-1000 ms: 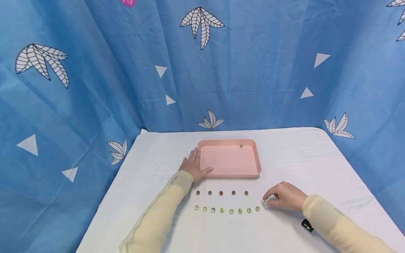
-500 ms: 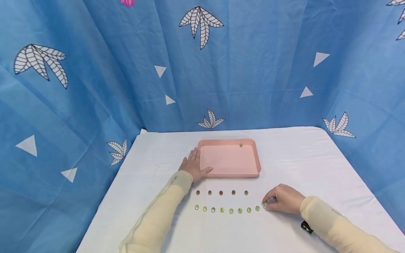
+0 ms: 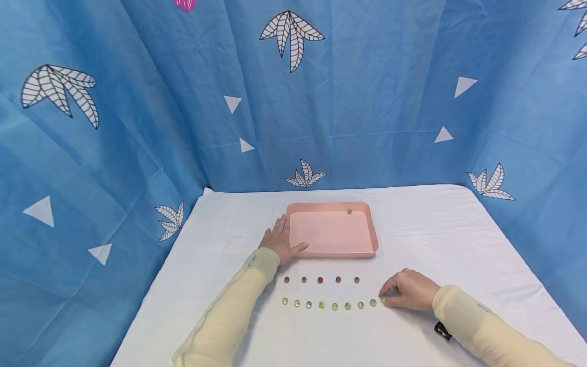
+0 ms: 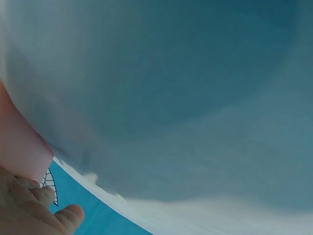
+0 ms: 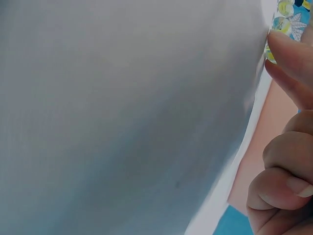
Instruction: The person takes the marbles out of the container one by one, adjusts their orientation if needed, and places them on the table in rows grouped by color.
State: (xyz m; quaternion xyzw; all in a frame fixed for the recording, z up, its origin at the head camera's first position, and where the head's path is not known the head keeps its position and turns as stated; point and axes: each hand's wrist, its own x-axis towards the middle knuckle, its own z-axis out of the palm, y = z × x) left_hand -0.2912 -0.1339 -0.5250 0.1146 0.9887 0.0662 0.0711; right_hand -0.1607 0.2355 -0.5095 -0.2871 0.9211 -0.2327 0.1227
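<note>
My right hand pinches a clear yellow-green glass marble between thumb and index finger, low over the white cloth at the right end of a row of similar marbles. In the right wrist view, part of the pinched marble shows between the two fingertips, while the other fingers are curled in. With fingers spread, my left hand rests against the left side of a shallow pink tray, its thumb over the front corner. One small marble lies at the tray's back.
Between the tray and the green row runs a shorter row of darker, reddish and brownish marbles. A black object shows beneath the right wrist. Blue patterned curtains surround the table's back and sides.
My right hand has moved slightly toward the front and left, bringing its marble to the end of the green row. The left hand and the tray stay where they were.
</note>
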